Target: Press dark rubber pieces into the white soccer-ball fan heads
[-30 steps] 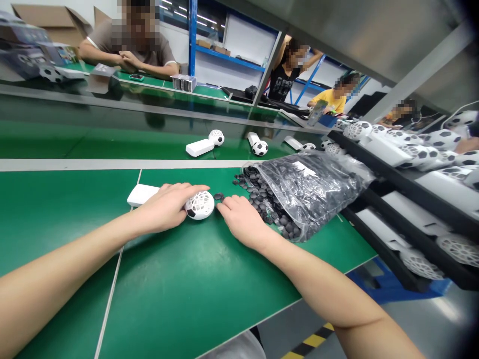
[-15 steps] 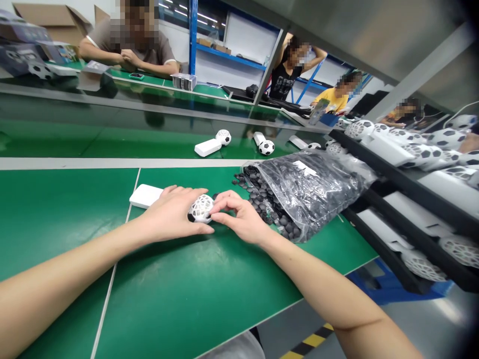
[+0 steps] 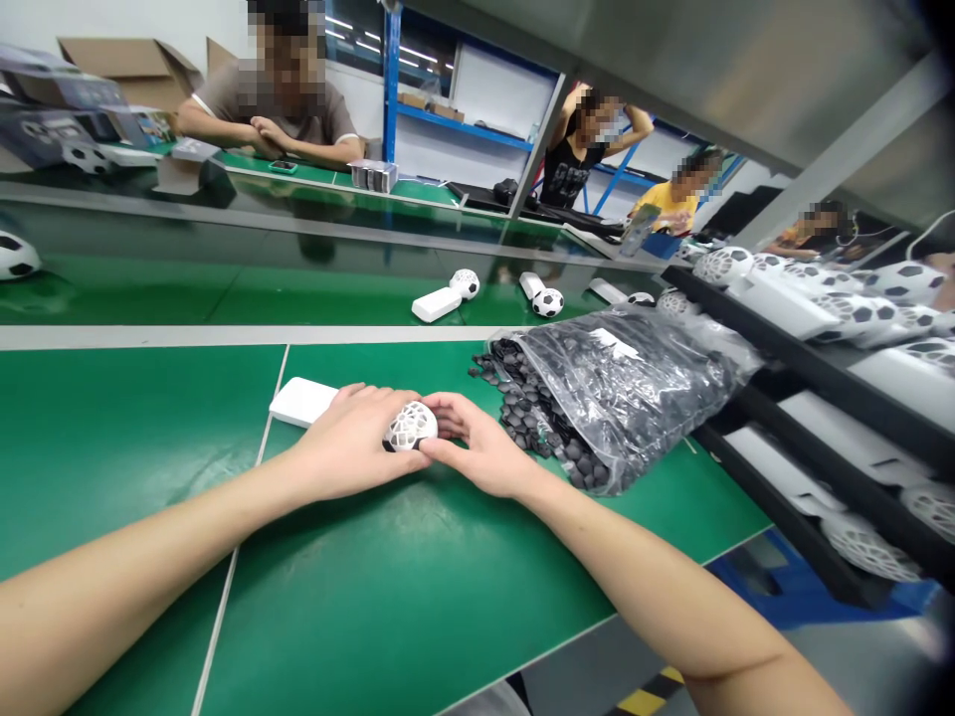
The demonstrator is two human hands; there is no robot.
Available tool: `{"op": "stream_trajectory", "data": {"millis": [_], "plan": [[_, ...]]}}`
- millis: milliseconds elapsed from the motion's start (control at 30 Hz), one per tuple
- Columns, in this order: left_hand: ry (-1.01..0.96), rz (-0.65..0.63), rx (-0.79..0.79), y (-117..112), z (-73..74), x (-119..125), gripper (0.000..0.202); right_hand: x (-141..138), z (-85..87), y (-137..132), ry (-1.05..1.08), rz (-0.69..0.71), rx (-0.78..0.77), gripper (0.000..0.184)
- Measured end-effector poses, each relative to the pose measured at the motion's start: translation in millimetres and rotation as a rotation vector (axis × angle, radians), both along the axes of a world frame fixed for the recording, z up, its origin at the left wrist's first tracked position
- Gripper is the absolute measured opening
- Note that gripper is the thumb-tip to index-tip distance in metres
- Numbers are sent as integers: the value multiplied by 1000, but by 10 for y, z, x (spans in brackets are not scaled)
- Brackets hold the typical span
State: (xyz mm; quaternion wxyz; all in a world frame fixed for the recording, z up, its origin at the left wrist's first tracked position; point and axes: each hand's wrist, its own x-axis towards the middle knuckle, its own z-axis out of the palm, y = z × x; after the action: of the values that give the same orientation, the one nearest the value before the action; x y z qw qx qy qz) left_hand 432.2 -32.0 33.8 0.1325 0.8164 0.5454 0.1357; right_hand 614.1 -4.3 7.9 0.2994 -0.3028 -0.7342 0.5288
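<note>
My left hand (image 3: 349,441) grips a white device with a football-patterned round head (image 3: 410,426); its flat white handle (image 3: 301,401) sticks out to the left on the green table (image 3: 388,587). My right hand (image 3: 477,447) is closed on the right side of that head, thumb and fingers pressing against it. Just right of my hands lies a clear plastic bag (image 3: 634,383) full of small black pieces, several of them spilled (image 3: 514,383) from its open mouth onto the table.
Two finished football devices (image 3: 449,295) (image 3: 542,295) lie on the farther green belt. Black racks (image 3: 836,368) at the right hold many more white football devices. Other people sit and stand beyond the belt. The table's front edge runs diagonally at lower right.
My right hand came off the table near the black pieces and closed onto the football head. My left hand kept its hold and turned the head slightly.
</note>
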Motion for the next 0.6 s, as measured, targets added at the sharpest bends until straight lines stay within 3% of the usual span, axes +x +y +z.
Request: {"op": "stream_trajectory", "data": {"millis": [167, 300, 433, 500, 600], "plan": [[-67, -16, -21, 20, 5, 6, 43, -38, 8, -48, 0, -30, 1, 35], [-74, -112, -116, 52, 70, -88, 53, 47, 35, 108, 6, -102, 7, 24], [4, -75, -174, 56, 127, -188, 63, 217, 45, 351, -153, -413, 370, 17], [26, 5, -187, 54, 106, -194, 70, 235, 3, 407, -307, -389, 566, 19], [-31, 74, -185, 58, 14, -161, 74, 156, -81, 386, -563, -189, 740, 28]]}}
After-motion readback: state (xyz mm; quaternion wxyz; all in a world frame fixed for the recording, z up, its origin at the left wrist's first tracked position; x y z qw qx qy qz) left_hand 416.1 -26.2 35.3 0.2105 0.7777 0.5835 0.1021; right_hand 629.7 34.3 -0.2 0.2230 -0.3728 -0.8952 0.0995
